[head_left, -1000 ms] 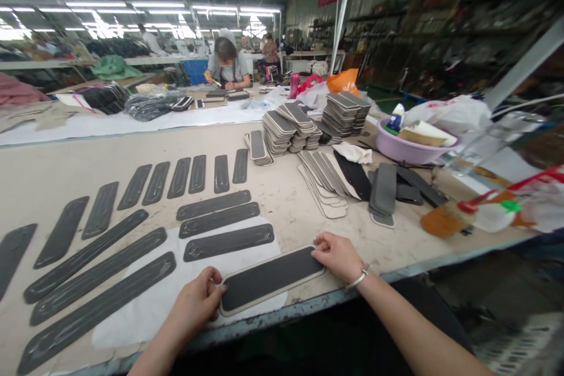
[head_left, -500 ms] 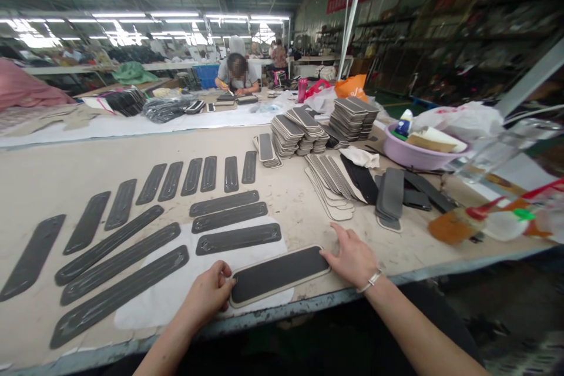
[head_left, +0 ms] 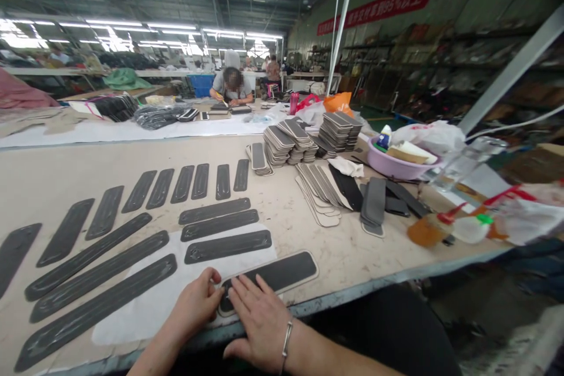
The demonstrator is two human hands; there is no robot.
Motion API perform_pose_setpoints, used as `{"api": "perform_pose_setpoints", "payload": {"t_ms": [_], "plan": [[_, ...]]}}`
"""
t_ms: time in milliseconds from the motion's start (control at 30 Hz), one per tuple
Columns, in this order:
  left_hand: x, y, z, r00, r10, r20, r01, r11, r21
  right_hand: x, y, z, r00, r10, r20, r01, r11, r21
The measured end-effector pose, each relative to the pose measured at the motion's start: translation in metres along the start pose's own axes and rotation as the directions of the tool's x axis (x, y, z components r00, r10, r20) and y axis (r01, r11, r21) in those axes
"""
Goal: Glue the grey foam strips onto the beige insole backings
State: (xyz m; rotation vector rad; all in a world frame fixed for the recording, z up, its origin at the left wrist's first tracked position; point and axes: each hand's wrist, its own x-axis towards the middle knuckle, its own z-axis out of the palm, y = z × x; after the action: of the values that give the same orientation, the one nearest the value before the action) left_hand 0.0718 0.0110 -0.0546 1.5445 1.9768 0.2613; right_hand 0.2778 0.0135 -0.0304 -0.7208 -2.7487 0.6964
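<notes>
A long dark grey panel with rounded ends and a beige border (head_left: 286, 271) lies flat near the table's front edge, partly over a white sheet (head_left: 145, 305). My left hand (head_left: 198, 299) has its fingers curled and pinched at the panel's left end. My right hand (head_left: 259, 317), with a bracelet at the wrist, rests flat on the left part of the panel, fingers stretched out and covering some of it. Several dark strips with a glossy coating, such as a long grey strip (head_left: 101, 308), are spread over the table to the left and beyond my hands.
Stacked beige-edged panels (head_left: 279, 144) stand farther back, with fanned pieces (head_left: 319, 194) before them. To the right are a purple basin (head_left: 399, 169), an amber-filled bottle (head_left: 427, 230) and a green-capped bottle (head_left: 473, 228). A co-worker (head_left: 231, 87) bends over another table.
My right hand has moved left from the panel's right end and now lies flat on its left part. My left hand stays at the left end. The camera view has shifted slightly.
</notes>
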Motion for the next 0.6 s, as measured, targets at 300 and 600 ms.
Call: {"api": "perform_pose_setpoints", "payload": {"t_ms": [300, 600], "plan": [[-0.002, 0.003, -0.005, 0.999, 0.028, 0.039, -0.027, 0.999, -0.018, -0.051, 0.08, -0.027, 0.938, 0.344, 0.046, -0.337, 0.934, -0.118], [-0.006, 0.009, -0.004, 1.0, 0.021, -0.001, -0.021, 0.995, 0.096, -0.067, 0.099, -0.033, 0.887, 0.462, -0.008, -0.457, 0.875, -0.162]]}}
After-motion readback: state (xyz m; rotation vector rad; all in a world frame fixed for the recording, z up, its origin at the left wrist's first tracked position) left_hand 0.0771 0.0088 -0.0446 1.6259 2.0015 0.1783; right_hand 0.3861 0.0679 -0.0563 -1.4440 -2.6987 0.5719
